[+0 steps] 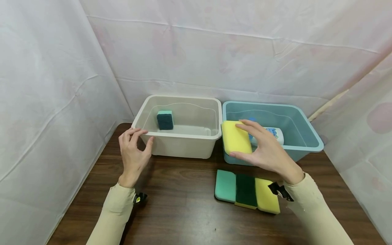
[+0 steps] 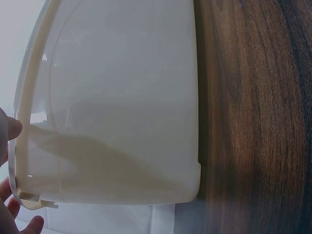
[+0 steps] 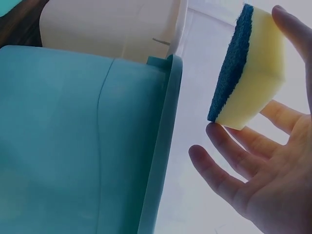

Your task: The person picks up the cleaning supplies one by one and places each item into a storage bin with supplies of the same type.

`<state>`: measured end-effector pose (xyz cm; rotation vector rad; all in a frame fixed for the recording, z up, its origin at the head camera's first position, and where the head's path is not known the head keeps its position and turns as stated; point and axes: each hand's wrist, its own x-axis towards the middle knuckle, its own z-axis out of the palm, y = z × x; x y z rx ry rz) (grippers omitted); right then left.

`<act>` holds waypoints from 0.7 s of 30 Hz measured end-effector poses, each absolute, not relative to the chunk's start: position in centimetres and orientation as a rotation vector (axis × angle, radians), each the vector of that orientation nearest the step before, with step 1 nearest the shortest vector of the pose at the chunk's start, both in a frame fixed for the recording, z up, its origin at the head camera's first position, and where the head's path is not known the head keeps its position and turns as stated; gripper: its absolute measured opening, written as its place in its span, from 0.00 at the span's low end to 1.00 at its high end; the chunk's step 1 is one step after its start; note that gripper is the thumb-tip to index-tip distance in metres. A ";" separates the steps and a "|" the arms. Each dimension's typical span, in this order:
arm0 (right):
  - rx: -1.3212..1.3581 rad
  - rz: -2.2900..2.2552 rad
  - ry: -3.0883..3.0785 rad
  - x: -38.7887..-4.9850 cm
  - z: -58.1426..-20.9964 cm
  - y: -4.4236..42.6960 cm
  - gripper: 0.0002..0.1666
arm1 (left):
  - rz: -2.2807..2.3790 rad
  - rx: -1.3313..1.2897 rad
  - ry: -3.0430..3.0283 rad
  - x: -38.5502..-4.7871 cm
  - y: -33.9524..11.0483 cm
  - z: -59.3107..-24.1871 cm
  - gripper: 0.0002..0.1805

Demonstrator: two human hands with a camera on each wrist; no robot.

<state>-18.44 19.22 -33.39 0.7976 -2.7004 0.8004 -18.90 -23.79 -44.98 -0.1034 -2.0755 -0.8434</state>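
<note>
"Sponge in the right hand: what sort of hold?"

"A pinch. The thumb is on 1 edge and fingertips are on the opposite edge, with the palm standing off."

"Where is it?"

"Raised above the rim of the blue bin, near its left end and apart from it."

"And the left hand?"

"It grips the white bin by the near left corner, fingers bent over the rim. How hard, I can't tell."

"Nearby?"

"3 sponges side by side on the table."

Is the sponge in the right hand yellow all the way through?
No, the right wrist view shows a dark scouring layer on one side of the yellow sponge.
</note>
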 end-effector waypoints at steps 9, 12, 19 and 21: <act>0.841 0.799 -2.707 -19.7 -32.8 17.9 0.50 | -0.842 -0.107 -2.092 -18.9 -23.5 -45.1 0.17; 0.839 0.801 -2.709 -20.0 -32.6 17.7 0.50 | -0.847 -0.107 -2.092 -19.0 -23.5 -45.2 0.17; 0.854 0.797 -2.703 -20.7 -32.2 17.1 0.50 | -0.844 -0.103 -2.094 -19.1 -23.6 -45.2 0.17; 0.862 0.797 -2.694 -20.9 -32.0 17.0 0.50 | -0.845 -0.104 -2.086 -19.2 -23.7 -45.3 0.17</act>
